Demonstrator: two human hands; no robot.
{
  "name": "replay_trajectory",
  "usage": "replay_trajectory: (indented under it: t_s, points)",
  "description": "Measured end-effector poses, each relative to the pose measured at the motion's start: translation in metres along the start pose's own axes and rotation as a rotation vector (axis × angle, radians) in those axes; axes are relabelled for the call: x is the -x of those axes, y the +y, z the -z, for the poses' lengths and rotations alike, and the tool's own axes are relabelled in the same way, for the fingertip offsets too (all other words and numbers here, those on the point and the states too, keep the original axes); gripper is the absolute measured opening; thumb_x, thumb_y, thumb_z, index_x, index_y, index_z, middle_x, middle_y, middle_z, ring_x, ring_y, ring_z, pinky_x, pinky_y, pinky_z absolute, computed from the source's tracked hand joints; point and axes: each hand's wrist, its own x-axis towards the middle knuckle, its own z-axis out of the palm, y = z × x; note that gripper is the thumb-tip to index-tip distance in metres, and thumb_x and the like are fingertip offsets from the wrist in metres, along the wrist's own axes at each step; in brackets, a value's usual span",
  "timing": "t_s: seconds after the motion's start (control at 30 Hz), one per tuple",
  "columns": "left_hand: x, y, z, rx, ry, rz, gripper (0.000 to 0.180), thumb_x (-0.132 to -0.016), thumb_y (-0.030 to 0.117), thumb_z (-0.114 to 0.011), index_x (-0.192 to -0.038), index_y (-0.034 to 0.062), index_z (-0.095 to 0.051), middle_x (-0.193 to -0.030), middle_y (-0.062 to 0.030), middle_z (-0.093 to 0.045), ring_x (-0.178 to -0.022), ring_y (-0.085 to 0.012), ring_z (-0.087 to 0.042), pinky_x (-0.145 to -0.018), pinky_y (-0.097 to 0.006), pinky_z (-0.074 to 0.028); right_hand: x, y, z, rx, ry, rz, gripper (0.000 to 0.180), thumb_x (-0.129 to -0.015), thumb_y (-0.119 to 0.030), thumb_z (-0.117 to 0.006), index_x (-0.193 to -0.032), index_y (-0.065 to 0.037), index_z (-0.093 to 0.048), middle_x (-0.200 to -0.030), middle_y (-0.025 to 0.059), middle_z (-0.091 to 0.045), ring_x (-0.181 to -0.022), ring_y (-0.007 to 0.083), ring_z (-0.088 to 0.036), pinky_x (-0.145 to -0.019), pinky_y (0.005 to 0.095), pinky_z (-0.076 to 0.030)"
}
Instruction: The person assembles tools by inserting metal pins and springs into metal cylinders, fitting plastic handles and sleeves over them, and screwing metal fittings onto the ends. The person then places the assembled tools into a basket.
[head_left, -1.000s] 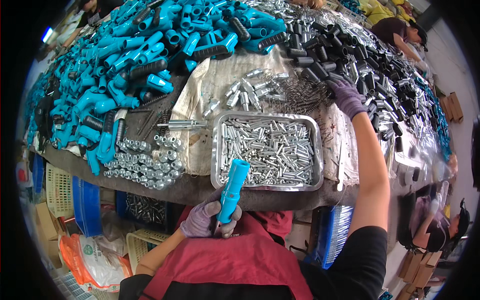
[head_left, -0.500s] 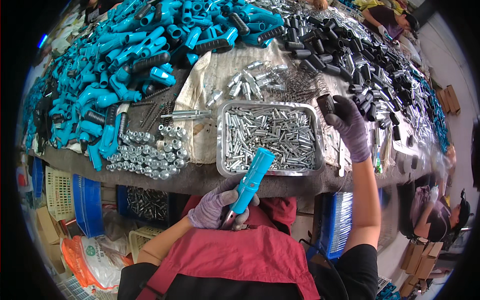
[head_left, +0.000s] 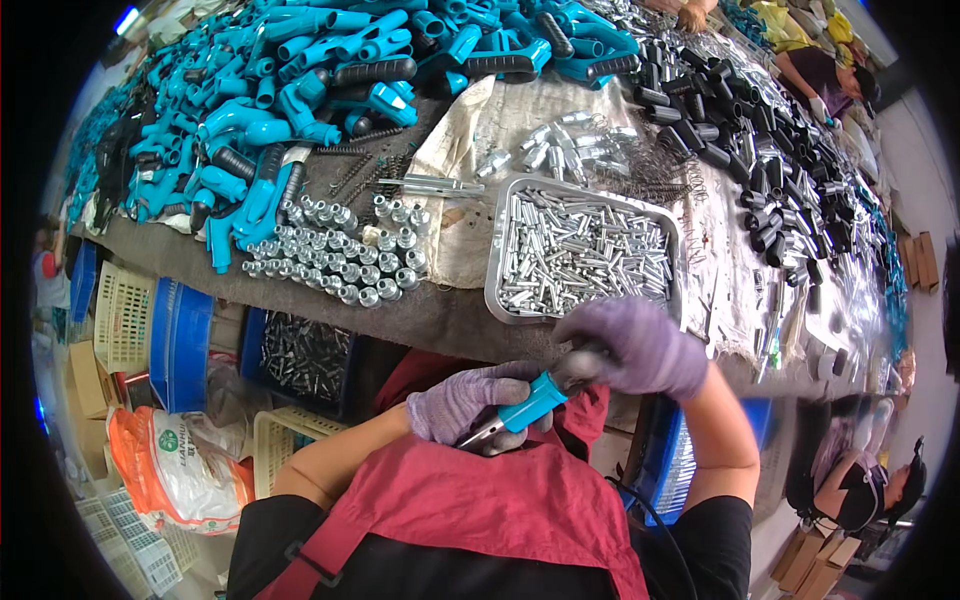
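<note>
Low in front of my apron, my left hand [head_left: 470, 405] is wrapped round a teal plastic tool housing [head_left: 533, 402] with a silver metal end [head_left: 484, 433] pointing down and left. My gloved right hand [head_left: 640, 345] is closed at the housing's upper end. A dark cylindrical sleeve [head_left: 574, 369] shows partly under its fingers, against the teal plastic; how far it sits over the end is hidden. Just beyond my right hand lies a metal tray [head_left: 492, 290] full of small silver pins [head_left: 580, 250].
Teal housings [head_left: 290, 60] are heaped at the far left, black sleeves [head_left: 715, 150] at the far right. Silver fittings [head_left: 350, 260] stand in rows left of the tray. Springs [head_left: 650, 180] lie behind it. Blue crates [head_left: 182, 345] sit below the table edge. Other people work at right.
My right hand has come from beyond the tray's right side, bringing the black sleeve down to the teal housing's upper end. The housing now tilts further right; the view has shifted.
</note>
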Motion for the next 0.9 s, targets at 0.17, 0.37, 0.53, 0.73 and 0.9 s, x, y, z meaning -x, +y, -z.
replay_trajectory:
  t_s: [0.17, 0.37, 0.53, 0.73, 0.9]
  points:
    - [0.002, 0.000, -0.004, -0.156, 0.034, -0.162, 0.060, -0.082, 0.029, -0.062, -0.133, 0.0118, -0.035, -0.091, -0.0096, -0.058, -0.056, -0.0124, -0.051, -0.048, -0.023, -0.041, -0.007, -0.024, -0.023, 0.214, 0.160, -0.336, 0.029, -0.085, -0.034, -0.057, -0.084, -0.005, -0.060, -0.062, 0.0125, -0.059, -0.060, 0.0298, -0.061, -0.056, 0.0345, -0.048]
    - [0.005, 0.005, 0.007, -0.761, 0.123, -0.554, 0.058, -0.083, 0.023, -0.063, -0.133, 0.0113, -0.036, -0.094, -0.0080, -0.059, -0.065, -0.0127, -0.056, -0.059, -0.026, -0.046, -0.005, -0.010, 0.014, -0.087, 0.015, -0.074, 0.040, -0.082, -0.038, -0.061, -0.107, -0.006, -0.058, -0.081, 0.0155, -0.063, -0.075, 0.0272, -0.064, -0.066, 0.0355, -0.050]
    - [-0.012, 0.043, 0.019, -1.570, 0.356, -1.582, 0.045, -0.076, 0.016, -0.067, -0.118, 0.0127, -0.050, -0.092, -0.0132, -0.059, -0.065, -0.0279, -0.060, -0.052, -0.034, -0.048, -0.004, 0.120, 0.100, 0.768, 0.482, -0.532, 0.022, -0.083, -0.014, -0.057, -0.104, -0.017, -0.062, -0.104, 0.0040, -0.062, -0.093, 0.0189, -0.059, -0.081, 0.0318, -0.048]
    - [-0.021, 0.056, 0.041, -1.765, 0.447, -1.614, 0.047, -0.075, 0.016, -0.067, -0.117, 0.0153, -0.047, -0.093, -0.0116, -0.059, -0.070, -0.0289, -0.060, -0.056, -0.036, -0.049, 0.015, 0.203, 0.115, 1.082, 0.273, -0.524, 0.030, -0.076, -0.017, -0.061, -0.106, -0.017, -0.060, -0.114, 0.0034, -0.054, -0.107, 0.0242, -0.050, -0.090, 0.0379, -0.042]
    - [-0.022, 0.057, 0.045, -1.723, 0.467, -1.539, 0.046, -0.078, 0.017, -0.065, -0.119, 0.0156, -0.045, -0.095, -0.0123, -0.058, -0.072, -0.0280, -0.060, -0.059, -0.035, -0.049, 0.023, 0.189, 0.127, 0.859, 0.276, -0.552, 0.023, -0.073, -0.018, -0.067, -0.096, -0.014, -0.062, -0.106, 0.0038, -0.058, -0.101, 0.0249, -0.053, -0.087, 0.0357, -0.043]
